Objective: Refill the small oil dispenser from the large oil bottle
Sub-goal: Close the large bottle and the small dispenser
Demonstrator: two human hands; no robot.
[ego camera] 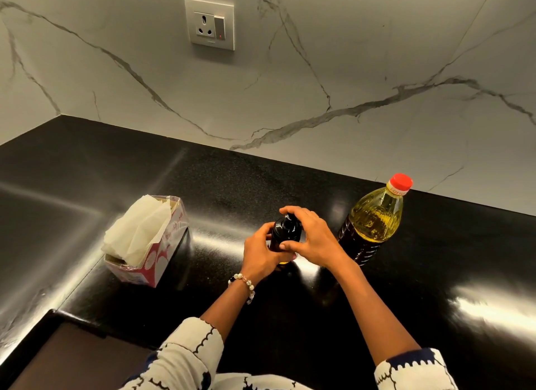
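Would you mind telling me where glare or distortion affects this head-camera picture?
Head view: bright glare streaks the black countertop, strongest at right; wide-angle distortion tilts the large oil bottle and bends the counter's edge; the dark small oil dispenser between both hands shows little detail.

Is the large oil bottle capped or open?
Capped: the red cap sits on the large oil bottle, standing upright untouched.

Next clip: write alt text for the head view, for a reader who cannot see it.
Both hands hold a small dark oil dispenser on a black counter: the left hand grips its body, the right hand curls over its top. A large oil bottle with a red cap stands to the right, a tissue box to the left.
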